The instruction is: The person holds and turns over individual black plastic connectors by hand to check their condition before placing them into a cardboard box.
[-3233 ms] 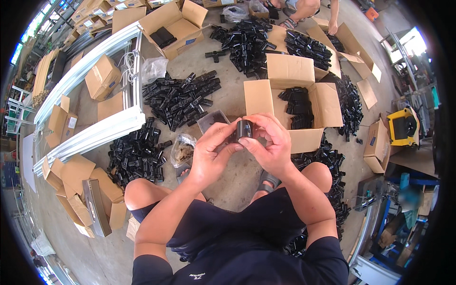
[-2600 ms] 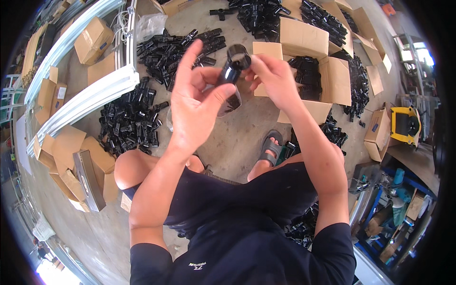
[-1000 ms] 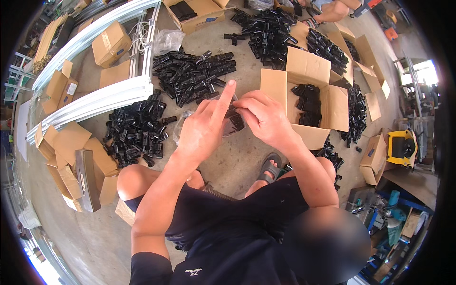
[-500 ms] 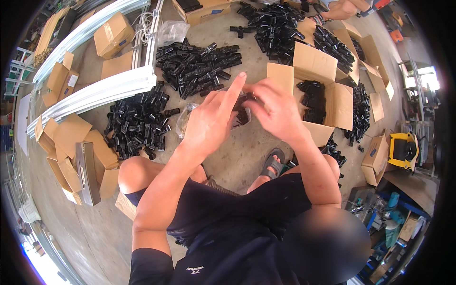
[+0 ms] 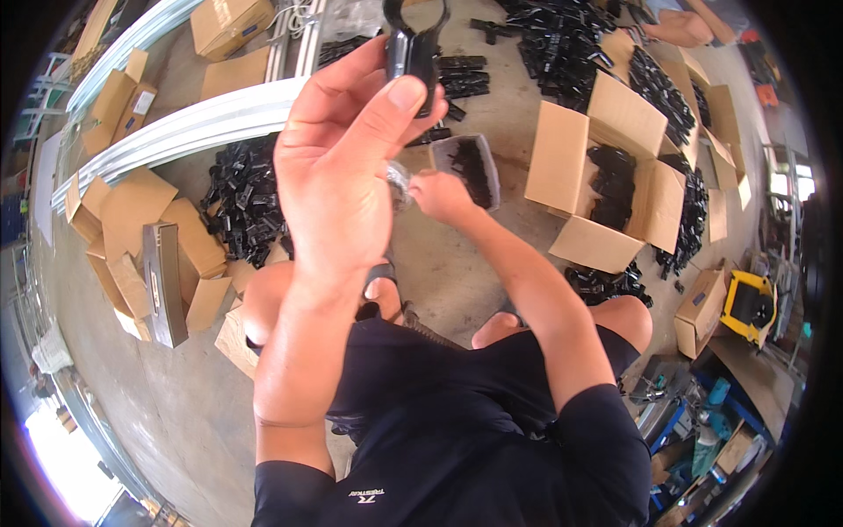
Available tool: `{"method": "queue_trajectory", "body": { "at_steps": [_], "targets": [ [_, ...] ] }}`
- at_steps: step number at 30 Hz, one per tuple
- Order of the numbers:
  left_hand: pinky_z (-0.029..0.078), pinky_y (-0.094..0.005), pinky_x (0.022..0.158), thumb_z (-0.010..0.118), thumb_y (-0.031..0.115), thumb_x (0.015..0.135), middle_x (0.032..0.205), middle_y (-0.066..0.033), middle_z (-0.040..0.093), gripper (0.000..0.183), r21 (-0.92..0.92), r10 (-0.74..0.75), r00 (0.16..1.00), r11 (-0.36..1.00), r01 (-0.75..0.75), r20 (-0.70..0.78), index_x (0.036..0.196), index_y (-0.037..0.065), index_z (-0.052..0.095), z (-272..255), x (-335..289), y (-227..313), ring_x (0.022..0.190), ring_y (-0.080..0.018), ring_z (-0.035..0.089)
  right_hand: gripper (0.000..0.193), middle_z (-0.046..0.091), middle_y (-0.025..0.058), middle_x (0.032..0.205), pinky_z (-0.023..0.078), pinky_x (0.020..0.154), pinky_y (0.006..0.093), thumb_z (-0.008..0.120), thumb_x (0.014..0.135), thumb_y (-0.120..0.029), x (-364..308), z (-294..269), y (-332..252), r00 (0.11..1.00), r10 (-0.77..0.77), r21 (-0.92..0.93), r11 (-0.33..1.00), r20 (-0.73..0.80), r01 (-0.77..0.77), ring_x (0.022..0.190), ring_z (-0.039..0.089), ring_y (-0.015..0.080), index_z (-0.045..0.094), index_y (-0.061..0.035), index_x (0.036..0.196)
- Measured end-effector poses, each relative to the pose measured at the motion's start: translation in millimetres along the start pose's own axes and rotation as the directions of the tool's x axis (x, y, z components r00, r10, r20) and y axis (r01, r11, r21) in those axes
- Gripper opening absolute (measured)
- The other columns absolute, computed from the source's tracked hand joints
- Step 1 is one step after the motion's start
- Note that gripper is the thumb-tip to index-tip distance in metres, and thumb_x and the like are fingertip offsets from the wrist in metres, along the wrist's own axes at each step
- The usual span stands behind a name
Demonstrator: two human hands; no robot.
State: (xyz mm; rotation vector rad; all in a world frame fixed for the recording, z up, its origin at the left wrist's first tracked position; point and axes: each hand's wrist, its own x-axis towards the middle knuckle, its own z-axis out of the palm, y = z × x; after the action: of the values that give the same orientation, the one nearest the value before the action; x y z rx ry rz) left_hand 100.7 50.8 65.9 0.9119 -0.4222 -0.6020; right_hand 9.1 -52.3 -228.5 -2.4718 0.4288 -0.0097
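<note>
My left hand (image 5: 338, 167) is raised close to the camera, its thumb and fingers closed round a black pipe clamp (image 5: 413, 57) with an open ring at its upper end. Lower down, my right hand (image 5: 443, 197) has its fingers drawn together at the edge of a clear plastic bag (image 5: 399, 183). What those fingertips hold, if anything, is too small to make out. Just beyond the right hand stands a whitish plastic tub (image 5: 497, 180) with small dark parts in it.
An open cardboard box (image 5: 562, 162) with black parts stands to the right. Heaps of black fittings (image 5: 241, 202) lie on both sides. Pale metal profiles (image 5: 184, 127) cross the left. Another person's arm (image 5: 680, 28) shows at the far right.
My left hand has risen toward the camera and now shows the black clamp. My right hand has moved down and left, away from the left hand, to the plastic bag.
</note>
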Motion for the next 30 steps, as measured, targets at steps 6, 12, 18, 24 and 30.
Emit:
{"method": "queue_trajectory", "body": {
  "at_steps": [6,12,18,24,30],
  "targets": [
    [0.058,-0.0309,0.091,0.068,-0.008,0.093,0.108,-0.0084,0.069,0.033,-0.288,-0.132,0.986,0.953,0.098,-0.101,0.125,-0.002,0.061,14.9,1.4,2.2,0.1,-0.015,0.068,0.016,0.07,0.0179,0.098,0.057,0.079,0.0474,0.062,0.094,-0.019,39.7,88.4,-16.5,0.95,0.088,-0.196,0.98,0.299,-0.029,0.091,0.07,0.037,0.067,-0.0056,0.101],
    [0.049,-0.0219,0.079,0.067,-0.007,0.09,0.101,0.0032,0.064,0.029,-0.266,-0.133,0.991,0.955,0.134,0.022,0.116,0.005,0.066,35.9,-27.4,-19.9,0.092,-0.0035,0.059,0.019,0.07,0.0187,0.099,0.057,0.082,0.0483,0.059,0.095,-0.015,39.8,132.7,-36.8,0.97,0.104,-0.16,0.985,0.221,-0.07,0.092,0.07,0.0377,0.067,-0.0063,0.11],
    [0.05,-0.0261,0.063,0.068,-0.002,0.081,0.084,0.0007,0.053,0.02,-0.341,-0.192,0.981,0.92,0.194,0.039,0.099,0.002,0.061,53.4,-30.5,-28.0,0.073,-0.0077,0.053,0.025,0.065,0.0189,0.116,0.057,0.085,0.0442,0.054,0.099,-0.012,23.4,145.2,-4.4,0.945,0.124,-0.434,0.901,0.302,0.02,0.11,0.065,0.0357,0.055,-0.0047,0.123],
    [0.062,-0.0314,0.074,0.087,0.009,0.079,0.097,-0.0094,0.074,0.034,-0.163,-0.164,0.985,0.975,0.153,-0.055,0.109,0.0,0.074,56.8,-40.7,-6.2,0.087,-0.0153,0.07,0.027,0.064,0.0205,0.113,0.059,0.084,0.0428,0.06,0.095,-0.005,12.7,151.2,7.0,0.954,0.105,-0.462,0.886,0.28,0.038,0.108,0.065,0.0366,0.053,-0.002,0.121],
    [0.051,-0.0245,0.065,0.07,0.0,0.088,0.088,-0.0003,0.063,0.024,-0.263,-0.099,0.995,0.96,0.096,-0.001,0.111,0.001,0.065,67.4,-32.1,-43.6,0.076,-0.0058,0.058,0.027,0.066,0.0248,0.112,0.055,0.09,0.0471,0.064,0.09,-0.006,30.3,147.9,10.1,0.969,0.165,-0.348,0.933,0.184,-0.093,0.107,0.065,0.0409,0.056,0.0015,0.115]
  ]
}}
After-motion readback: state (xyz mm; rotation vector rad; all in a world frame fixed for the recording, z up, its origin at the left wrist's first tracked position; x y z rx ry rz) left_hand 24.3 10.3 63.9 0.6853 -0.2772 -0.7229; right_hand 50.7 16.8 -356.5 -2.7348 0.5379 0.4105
